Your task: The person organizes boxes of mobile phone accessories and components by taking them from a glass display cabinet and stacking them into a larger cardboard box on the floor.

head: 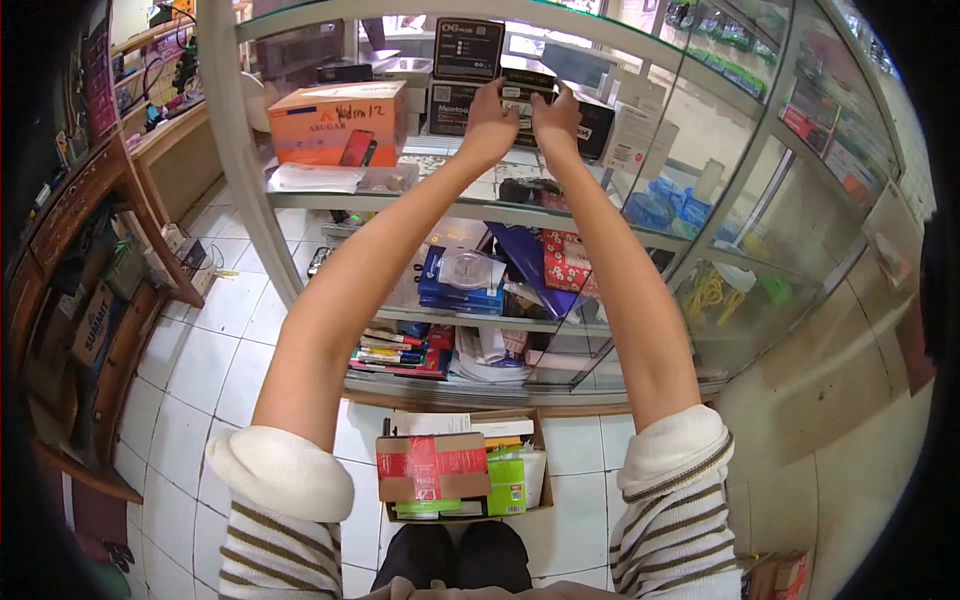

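Observation:
Both my arms reach into the top shelf of a glass display cabinet (450, 201). My left hand (491, 120) and my right hand (556, 120) lie on either side of a stack of small dark boxes (525, 93), their fingers on its sides. Left of the stack, a black box with white print (469, 51) stands on another dark box (448, 109). A black box (595, 127) is right of my right hand. Farther left on the shelf sits an orange phone carton with handwriting (337, 127). Whether the stack bears on the shelf under my hands is hard to tell.
On the floor before my knees, an open cardboard box (547, 480) holds a red-taped carton (431, 466) and green packages (507, 487). Lower cabinet shelves hold blue packs (457, 292), a red floral item (566, 259) and papers. A wooden cabinet (135, 330) stands at left.

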{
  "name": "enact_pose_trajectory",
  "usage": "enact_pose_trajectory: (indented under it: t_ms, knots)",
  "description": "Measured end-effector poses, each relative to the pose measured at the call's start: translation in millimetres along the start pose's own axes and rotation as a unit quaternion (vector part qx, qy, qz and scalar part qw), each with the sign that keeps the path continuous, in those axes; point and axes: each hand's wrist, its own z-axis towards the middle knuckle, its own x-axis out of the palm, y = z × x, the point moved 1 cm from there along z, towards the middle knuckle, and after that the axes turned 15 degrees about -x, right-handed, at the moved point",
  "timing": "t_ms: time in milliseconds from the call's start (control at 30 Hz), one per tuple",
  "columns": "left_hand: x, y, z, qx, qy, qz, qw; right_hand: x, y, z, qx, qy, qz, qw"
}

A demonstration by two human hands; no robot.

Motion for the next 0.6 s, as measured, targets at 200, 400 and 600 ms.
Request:
enact_pose_trajectory:
  t_ms: [200,400,600]
  knots:
    - [50,6,8,0.066,-0.06,0.056,0.994,13,-34,30,-0.019,0.016,-0.073,0.997]
    - [51,17,13,0.018,-0.084,0.054,0.995,19,-48,38,-0.056,0.049,-0.154,0.985]
    - [47,20,28,-0.011,-0.072,0.025,0.997,15,-45,41,-0.09,0.084,-0.199,0.972]
